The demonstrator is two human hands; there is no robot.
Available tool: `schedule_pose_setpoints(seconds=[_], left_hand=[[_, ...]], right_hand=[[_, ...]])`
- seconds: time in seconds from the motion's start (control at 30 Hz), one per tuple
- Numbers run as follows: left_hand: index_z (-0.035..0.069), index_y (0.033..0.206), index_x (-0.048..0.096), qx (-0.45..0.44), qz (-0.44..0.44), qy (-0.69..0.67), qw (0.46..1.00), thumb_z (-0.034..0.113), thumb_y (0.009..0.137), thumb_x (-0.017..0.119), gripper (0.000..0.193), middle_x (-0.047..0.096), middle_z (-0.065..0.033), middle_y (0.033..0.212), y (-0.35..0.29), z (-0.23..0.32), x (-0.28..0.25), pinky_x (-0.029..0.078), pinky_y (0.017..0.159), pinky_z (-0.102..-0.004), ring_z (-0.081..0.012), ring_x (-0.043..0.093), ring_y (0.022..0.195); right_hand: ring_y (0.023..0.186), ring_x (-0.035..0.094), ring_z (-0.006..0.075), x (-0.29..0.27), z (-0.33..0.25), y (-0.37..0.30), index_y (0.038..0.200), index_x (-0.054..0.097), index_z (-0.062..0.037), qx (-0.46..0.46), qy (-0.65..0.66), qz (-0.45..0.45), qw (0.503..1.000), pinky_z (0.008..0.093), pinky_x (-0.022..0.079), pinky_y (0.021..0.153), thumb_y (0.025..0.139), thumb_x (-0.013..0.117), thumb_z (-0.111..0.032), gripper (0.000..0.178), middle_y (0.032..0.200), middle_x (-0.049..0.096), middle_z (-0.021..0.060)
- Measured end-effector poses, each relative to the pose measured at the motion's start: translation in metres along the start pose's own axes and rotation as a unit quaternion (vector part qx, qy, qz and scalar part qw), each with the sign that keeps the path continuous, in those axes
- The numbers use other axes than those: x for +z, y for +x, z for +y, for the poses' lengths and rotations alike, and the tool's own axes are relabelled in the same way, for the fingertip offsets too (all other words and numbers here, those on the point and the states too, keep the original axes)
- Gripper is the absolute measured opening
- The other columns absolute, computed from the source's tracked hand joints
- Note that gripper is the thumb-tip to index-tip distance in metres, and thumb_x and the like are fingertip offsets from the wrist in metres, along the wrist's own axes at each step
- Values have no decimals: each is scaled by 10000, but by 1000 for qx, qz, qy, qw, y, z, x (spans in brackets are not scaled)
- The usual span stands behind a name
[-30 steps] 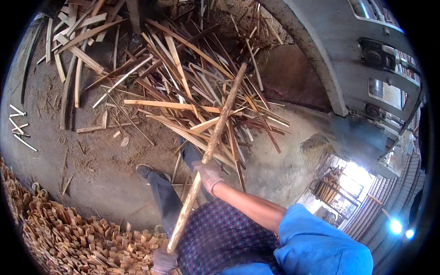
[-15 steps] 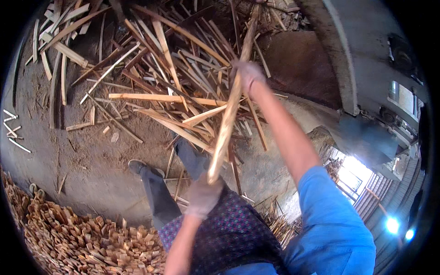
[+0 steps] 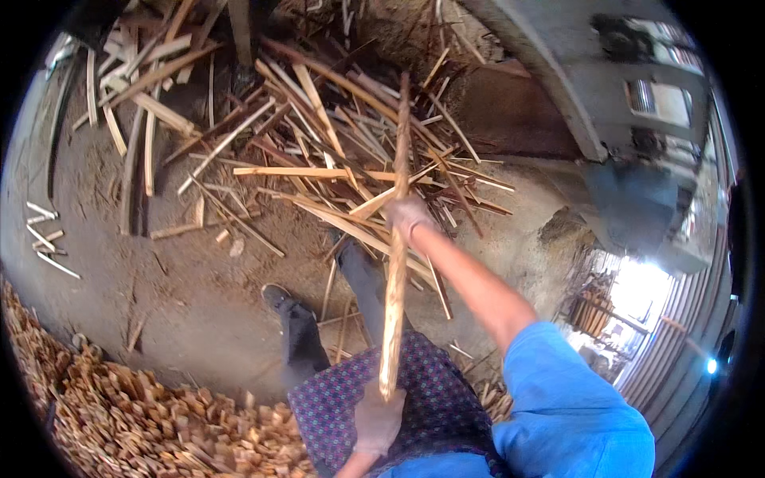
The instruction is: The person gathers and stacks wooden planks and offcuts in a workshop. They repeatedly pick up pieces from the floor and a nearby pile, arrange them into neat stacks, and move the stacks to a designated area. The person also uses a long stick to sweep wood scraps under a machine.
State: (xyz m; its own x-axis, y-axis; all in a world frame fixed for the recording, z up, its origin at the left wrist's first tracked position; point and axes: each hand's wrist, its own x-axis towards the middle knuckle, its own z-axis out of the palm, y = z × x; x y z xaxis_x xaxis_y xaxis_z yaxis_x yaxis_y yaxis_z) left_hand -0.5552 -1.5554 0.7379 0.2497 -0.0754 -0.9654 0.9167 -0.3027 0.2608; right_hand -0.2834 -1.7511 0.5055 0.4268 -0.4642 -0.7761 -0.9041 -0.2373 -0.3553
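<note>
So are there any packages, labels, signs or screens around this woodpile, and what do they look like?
None can be seen. There is only loose wood: the long wooden stick gripped by the right hand and the left hand, over the pile of wood strips.

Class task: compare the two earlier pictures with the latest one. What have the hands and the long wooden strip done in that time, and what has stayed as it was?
The right hand slid up the long wooden strip, reached farthest half a second ago, then came partway back. The left hand came up into view at the strip's near end. The strip swung from slanted to nearly upright in the picture. Both hands kept their grip; the scrap pile and the wood chips lie unchanged.
</note>
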Motion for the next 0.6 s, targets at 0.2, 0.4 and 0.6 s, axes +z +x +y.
schedule_pose_setpoints(seconds=[0.2, 0.4, 0.6], left_hand=[[11, 1237, 631, -9, 0, 69, 998, 350, 846, 727, 526, 720, -273, 1046, -95, -78, -75, 523, 912, -493, -422, 691, 1033], [108, 1146, 717, 9, 30, 103, 994, 337, 1006, 555, 314, 731, -229, 996, -168, -217, -132, 573, 771, -423, -377, 704, 902], [101, 1143, 718, 180, 0, 342, 922, 309, 1001, 559, 298, 727, -230, 1037, -136, -381, -170, 571, 813, -414, -373, 698, 956]], right_hand=[[601, 685, 233, 36, 50, -125, 905, 717, 37, -23, -64, 6, 998, 394, 540, 592, 864, 644, -255, 303, 671, 687, 125], [612, 709, 252, 96, 117, -259, 838, 709, 18, 45, 43, -52, 997, 420, 551, 586, 886, 628, -288, 320, 651, 680, 134], [628, 723, 282, 132, 144, -302, 1009, 671, 44, 114, 81, -42, 989, 414, 559, 553, 931, 640, -279, 333, 768, 701, 192]])
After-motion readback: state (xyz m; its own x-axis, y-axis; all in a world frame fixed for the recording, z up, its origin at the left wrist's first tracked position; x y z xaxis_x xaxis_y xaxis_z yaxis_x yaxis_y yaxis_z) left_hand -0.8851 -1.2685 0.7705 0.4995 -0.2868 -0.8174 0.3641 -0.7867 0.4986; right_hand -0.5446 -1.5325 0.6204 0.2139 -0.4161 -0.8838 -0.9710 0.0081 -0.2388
